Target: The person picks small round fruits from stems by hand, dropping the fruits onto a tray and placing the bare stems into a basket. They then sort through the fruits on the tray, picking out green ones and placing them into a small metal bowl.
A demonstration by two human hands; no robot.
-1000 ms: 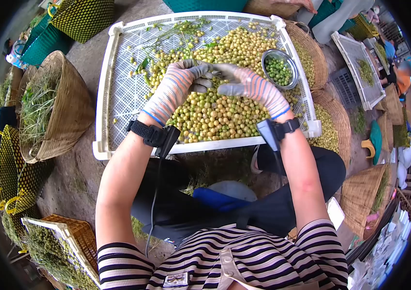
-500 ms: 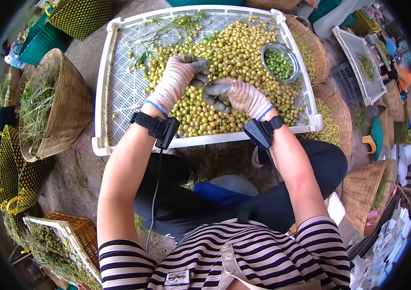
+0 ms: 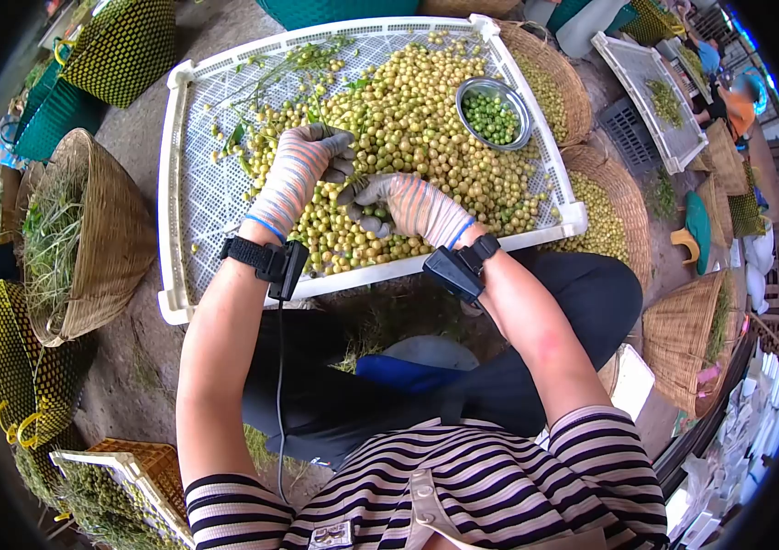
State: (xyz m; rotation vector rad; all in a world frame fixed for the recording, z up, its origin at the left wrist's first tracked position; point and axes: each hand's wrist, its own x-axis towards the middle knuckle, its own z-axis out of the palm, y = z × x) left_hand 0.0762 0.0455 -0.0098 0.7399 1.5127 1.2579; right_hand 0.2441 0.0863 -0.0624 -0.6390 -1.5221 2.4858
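A white plastic tray (image 3: 169, 183) with a mesh bottom holds a heap of round yellow-green fruits (image 3: 408, 119). My left hand (image 3: 311, 156), in a striped glove with grey fingertips, is over the left part of the heap, its fingers closed around something too small to make out. Just to its right and lower, my right hand (image 3: 394, 203) has curled fingers over the fruits; what they hold, if anything, is hidden. A metal bowl (image 3: 522, 115) of green fruits rests in the tray's right part. Thin green stems (image 3: 293, 64) lie at the tray's upper left.
Woven baskets of fruits (image 3: 577, 101) stand right of the tray. A tall basket (image 3: 119, 234) with stalks is on the left, near yellow-black baskets (image 3: 137, 46). Another white tray (image 3: 674, 151) leans at the upper right. A person in orange (image 3: 740, 110) is at the far right.
The view has shifted, so the tray and baskets appear further left. My hands remain over the heap, with slightly more space between them. The stem near my left hand's fingers no longer shows clearly.
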